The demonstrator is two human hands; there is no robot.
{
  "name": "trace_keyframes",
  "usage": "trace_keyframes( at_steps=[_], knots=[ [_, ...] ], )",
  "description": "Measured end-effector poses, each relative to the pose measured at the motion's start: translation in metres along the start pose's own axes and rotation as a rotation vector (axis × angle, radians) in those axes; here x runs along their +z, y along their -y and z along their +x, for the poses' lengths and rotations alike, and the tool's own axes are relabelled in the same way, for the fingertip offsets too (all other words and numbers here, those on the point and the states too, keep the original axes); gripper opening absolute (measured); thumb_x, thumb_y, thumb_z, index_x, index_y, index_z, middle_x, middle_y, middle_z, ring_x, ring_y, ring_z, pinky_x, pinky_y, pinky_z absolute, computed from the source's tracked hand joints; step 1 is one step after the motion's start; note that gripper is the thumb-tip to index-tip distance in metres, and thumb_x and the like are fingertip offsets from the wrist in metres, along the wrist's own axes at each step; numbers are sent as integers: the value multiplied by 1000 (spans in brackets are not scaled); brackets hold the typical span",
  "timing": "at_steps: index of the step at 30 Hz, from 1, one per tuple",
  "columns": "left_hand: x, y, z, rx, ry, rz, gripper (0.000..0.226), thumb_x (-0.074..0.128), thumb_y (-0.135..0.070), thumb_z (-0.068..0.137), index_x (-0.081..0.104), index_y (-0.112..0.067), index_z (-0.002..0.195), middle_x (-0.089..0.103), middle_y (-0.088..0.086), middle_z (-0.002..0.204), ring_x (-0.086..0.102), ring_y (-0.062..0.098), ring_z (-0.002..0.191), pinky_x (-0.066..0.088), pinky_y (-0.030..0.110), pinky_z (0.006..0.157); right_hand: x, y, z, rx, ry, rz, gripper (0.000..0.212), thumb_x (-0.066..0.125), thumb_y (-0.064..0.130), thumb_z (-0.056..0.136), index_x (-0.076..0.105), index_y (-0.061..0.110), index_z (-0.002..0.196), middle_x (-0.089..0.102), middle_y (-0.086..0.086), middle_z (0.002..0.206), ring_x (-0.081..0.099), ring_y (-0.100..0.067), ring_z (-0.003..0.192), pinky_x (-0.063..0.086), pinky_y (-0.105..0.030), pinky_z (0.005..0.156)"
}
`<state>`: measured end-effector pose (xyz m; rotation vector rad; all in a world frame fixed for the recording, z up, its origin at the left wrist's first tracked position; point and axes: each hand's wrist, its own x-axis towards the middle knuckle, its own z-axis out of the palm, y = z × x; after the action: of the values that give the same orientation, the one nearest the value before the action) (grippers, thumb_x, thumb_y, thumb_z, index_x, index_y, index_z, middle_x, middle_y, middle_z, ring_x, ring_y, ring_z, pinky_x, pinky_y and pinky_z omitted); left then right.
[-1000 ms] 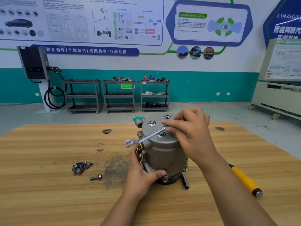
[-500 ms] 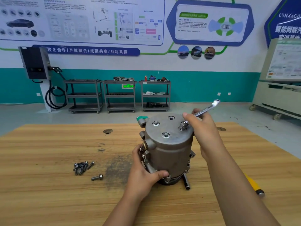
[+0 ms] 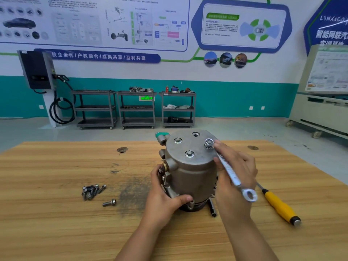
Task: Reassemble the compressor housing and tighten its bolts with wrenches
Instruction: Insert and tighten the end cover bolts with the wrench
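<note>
Your right hand [image 3: 235, 172] grips the wrench [image 3: 228, 169]. The fingers curl over its shank and the index finger lies along it towards the head. The far end of the wrench sits on the right bolt [image 3: 209, 143] on top of the housing [image 3: 192, 170]. The ring end [image 3: 249, 195] sticks out free below your palm, pointing back at you.

Your left hand [image 3: 163, 196] clasps the housing low on its left side. The thumb lies across the front near the base, and the fingers wrap behind, out of sight.

The housing stands upright on the table [image 3: 56, 232], about mid-table, between your two hands. Its top face carries two more bolts, a front bolt [image 3: 189, 153] and a rear bolt [image 3: 178, 140], both seated flat. The right bolt looks raised above the face. An open hole [image 3: 195, 134] shows at the back edge. A green-capped port [image 3: 162, 136] juts out at the upper left.

A black rod [image 3: 212, 208] lies on the table just beside the base, by your right wrist. Further right lies a yellow-handled screwdriver [image 3: 278, 206], apart from the housing. To the left, across a dark stain [image 3: 131, 196] in the wood, lies a single bolt [image 3: 109, 202]. Beyond it is a small heap of bolts [image 3: 92, 191].

Past the table, three carts [image 3: 137, 108] stand against the teal wall, with a charger [image 3: 37, 70] to their left.
</note>
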<state>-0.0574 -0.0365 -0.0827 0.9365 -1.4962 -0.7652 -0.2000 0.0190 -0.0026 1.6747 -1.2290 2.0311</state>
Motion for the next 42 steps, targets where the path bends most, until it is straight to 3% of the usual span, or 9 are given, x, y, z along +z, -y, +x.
trace_keyframes(
  at_steps=[4, 11, 15, 20, 23, 28, 35, 39, 42],
  knots=[
    [0, 0, 0, -22, 16, -12, 108, 91, -45, 42, 26, -45, 128, 50, -24, 126, 48, -15, 112, 37, 0, 83, -3, 1, 13, -192, 105, -155, 26, 55, 21, 87, 71, 13, 104, 66, 6, 108, 47, -17, 93, 34, -37, 81],
    [0, -6, -3, -11, -1, -4, 91, 89, -32, 46, 32, -44, 116, 53, -34, 111, 44, -29, 100, 35, -5, 74, 6, 10, 49, -272, 297, -232, 22, 61, 32, 81, 77, 18, 86, 65, 2, 81, 43, -14, 86, 21, -30, 71],
    [1, -12, -4, -3, 11, -6, 90, 87, -33, 47, 31, -42, 116, 47, -27, 116, 43, -30, 99, 35, -4, 74, 22, 10, 65, -62, 334, -392, 8, 70, 33, 81, 71, 26, 80, 53, 12, 86, 42, -18, 98, 9, -26, 69],
    [2, -10, -4, -5, 17, 2, 92, 91, -24, 51, 29, -47, 116, 46, -27, 118, 42, -30, 100, 34, -5, 74, 27, -4, 75, 347, 463, -426, 28, 50, 40, 93, 65, 26, 112, 53, 3, 122, 33, -24, 120, 22, -34, 84],
    [2, -10, -3, -1, 22, -6, 93, 91, -24, 51, 29, -48, 116, 45, -28, 119, 42, -30, 101, 33, -6, 75, 22, -13, 71, 584, 447, -208, 28, 49, 36, 93, 59, 24, 116, 54, -3, 126, 41, -28, 123, 34, -44, 101],
    [2, -13, -3, 2, 22, -20, 92, 88, -30, 47, 30, -43, 117, 45, -26, 121, 41, -31, 102, 31, -7, 76, 15, -11, 53, 823, 73, 526, 23, 66, 12, 87, 57, 16, 108, 62, 3, 106, 61, 0, 90, 46, -11, 69],
    [1, -14, -4, 2, 9, -25, 91, 86, -33, 46, 30, -40, 118, 44, -26, 122, 40, -32, 102, 32, -6, 77, 20, 1, 17, 745, -198, 816, 17, 60, 4, 87, 64, 21, 90, 75, 5, 93, 68, -9, 97, 53, -17, 82],
    [-1, -9, -3, -5, 8, -13, 93, 89, -27, 50, 29, -41, 119, 45, -24, 125, 41, -30, 104, 32, -5, 77, 14, 4, 7, 471, -134, 487, 24, 64, 19, 83, 69, 42, 82, 71, 12, 93, 63, -11, 102, 49, -22, 87],
    [-1, -7, -2, -17, 18, -19, 95, 87, -34, 47, 28, -39, 122, 46, -24, 125, 44, -26, 106, 34, -3, 78, 10, 5, 0, 218, -54, 186, 16, 67, 29, 82, 67, 36, 96, 66, 7, 102, 55, -20, 107, 44, -40, 94]
  ],
)
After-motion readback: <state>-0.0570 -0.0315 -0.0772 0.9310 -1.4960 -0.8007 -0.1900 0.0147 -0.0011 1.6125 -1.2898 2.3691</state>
